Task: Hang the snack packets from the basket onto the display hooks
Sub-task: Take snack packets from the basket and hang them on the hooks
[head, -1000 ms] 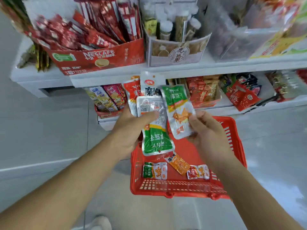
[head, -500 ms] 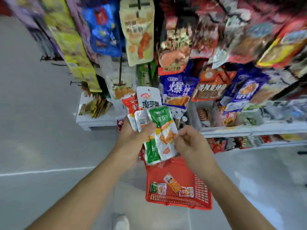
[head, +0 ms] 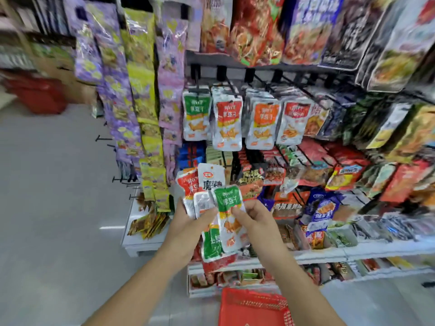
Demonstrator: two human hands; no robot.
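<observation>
My left hand (head: 188, 222) grips a fan of several snack packets (head: 204, 184), red, white and green ones. My right hand (head: 253, 218) pinches the front green-topped packet (head: 227, 198) of that fan by its right edge. Above my hands, a row of display hooks (head: 229, 87) carries matching packets: a green one (head: 196, 118), a red one (head: 227, 124) and an orange one (head: 262, 123). The red basket (head: 254, 307) sits on the floor at the bottom edge, below my arms; its contents are out of view.
Long strips of purple and yellow snacks (head: 141, 102) hang at the left of the rack. Bare hooks (head: 103, 138) stick out beside them. White shelves (head: 329, 252) with packed goods run below the hooks. Another red basket (head: 37, 95) stands far left on grey floor.
The view has tilted up from the basket to the hook rack. Both hands rose with the packets; the right hand keeps its pinch on the green packet.
</observation>
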